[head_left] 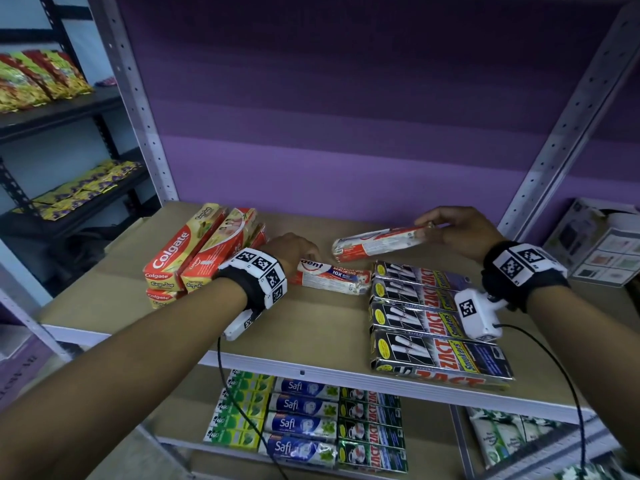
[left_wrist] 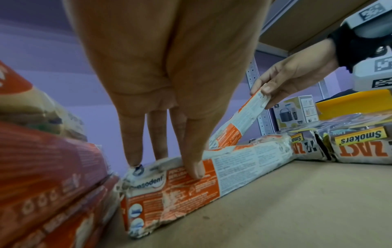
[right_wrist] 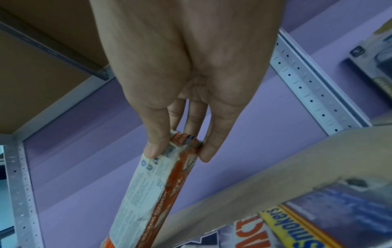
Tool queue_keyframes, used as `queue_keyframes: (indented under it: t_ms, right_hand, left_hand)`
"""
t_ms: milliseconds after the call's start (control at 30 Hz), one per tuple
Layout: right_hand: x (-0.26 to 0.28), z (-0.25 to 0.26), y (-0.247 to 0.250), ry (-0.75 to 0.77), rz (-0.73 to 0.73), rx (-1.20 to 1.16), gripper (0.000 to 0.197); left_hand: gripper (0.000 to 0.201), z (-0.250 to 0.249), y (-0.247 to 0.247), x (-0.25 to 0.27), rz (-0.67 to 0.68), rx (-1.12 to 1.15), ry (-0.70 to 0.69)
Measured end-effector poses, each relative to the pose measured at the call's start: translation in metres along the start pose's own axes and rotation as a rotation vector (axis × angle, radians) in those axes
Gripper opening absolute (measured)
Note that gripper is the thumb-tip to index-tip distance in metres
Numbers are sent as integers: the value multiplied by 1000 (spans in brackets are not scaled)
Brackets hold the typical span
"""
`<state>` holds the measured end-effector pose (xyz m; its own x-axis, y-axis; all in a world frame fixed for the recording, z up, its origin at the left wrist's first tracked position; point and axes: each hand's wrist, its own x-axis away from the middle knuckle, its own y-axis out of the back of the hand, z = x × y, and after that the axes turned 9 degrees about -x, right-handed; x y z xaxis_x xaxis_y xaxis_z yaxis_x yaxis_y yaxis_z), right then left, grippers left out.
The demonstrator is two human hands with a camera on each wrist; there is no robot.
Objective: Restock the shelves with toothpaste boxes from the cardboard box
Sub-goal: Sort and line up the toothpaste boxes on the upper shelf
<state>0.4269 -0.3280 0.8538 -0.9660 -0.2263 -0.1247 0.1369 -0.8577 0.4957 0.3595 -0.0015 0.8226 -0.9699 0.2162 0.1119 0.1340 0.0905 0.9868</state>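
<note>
On the brown shelf board [head_left: 311, 327] lies a worn red-and-white Pepsodent box [head_left: 332, 277] [left_wrist: 233, 167]. My left hand [head_left: 304, 252] [left_wrist: 167, 166] pinches its left end, thumb on the near face and fingers over the top edge. A second Pepsodent box [head_left: 377, 244] [left_wrist: 239, 120] [right_wrist: 152, 193] hangs tilted just above and behind the first. My right hand [head_left: 436, 225] [left_wrist: 265, 94] [right_wrist: 178, 151] pinches its right end between thumb and fingers. The cardboard box is out of view.
Stacked Colgate boxes [head_left: 194, 251] [left_wrist: 42, 176] sit left of my left hand. A row of black Zact boxes [head_left: 429, 317] [left_wrist: 360, 149] [right_wrist: 297, 223] fills the shelf's right front. Safi boxes [head_left: 301, 424] line the lower shelf. A white carton [head_left: 602, 247] stands beyond the right post [head_left: 568, 133].
</note>
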Motion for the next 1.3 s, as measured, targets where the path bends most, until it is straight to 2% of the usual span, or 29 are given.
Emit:
queue_keyframes:
  t_ms: [167, 267, 467, 600, 833, 1033, 1133, 1167, 1300]
  right_hand:
    - [-13, 5, -23, 20, 96, -59, 22]
    - [-21, 10, -38, 21, 182, -30, 24]
    - [-30, 16, -72, 24, 352, 184, 31]
    - [-33, 17, -92, 32, 418, 317, 31]
    - [-29, 17, -102, 56, 450, 426, 26]
    - [-25, 22, -105, 8, 491, 582, 23]
    - [-19, 31, -110, 43, 481, 657, 19]
    - [-17, 33, -113, 61, 483, 647, 24]
    - [-6, 41, -124, 92, 570, 630, 70]
  left_hand:
    - [32, 4, 2, -4, -22, -99, 103]
    - [38, 5, 1, -4, -1, -169, 136]
    - [56, 3, -1, -5, -32, -212, 178]
    - [59, 4, -2, -5, -11, -223, 178]
    - [61, 7, -8, -5, 36, -229, 145]
    - [57, 10, -11, -6, 92, -196, 151]
    - [53, 10, -13, -7, 108, -179, 154]
    - [52, 9, -13, -6, 107, -179, 157]
    - [50, 7, -11, -4, 111, -176, 152]
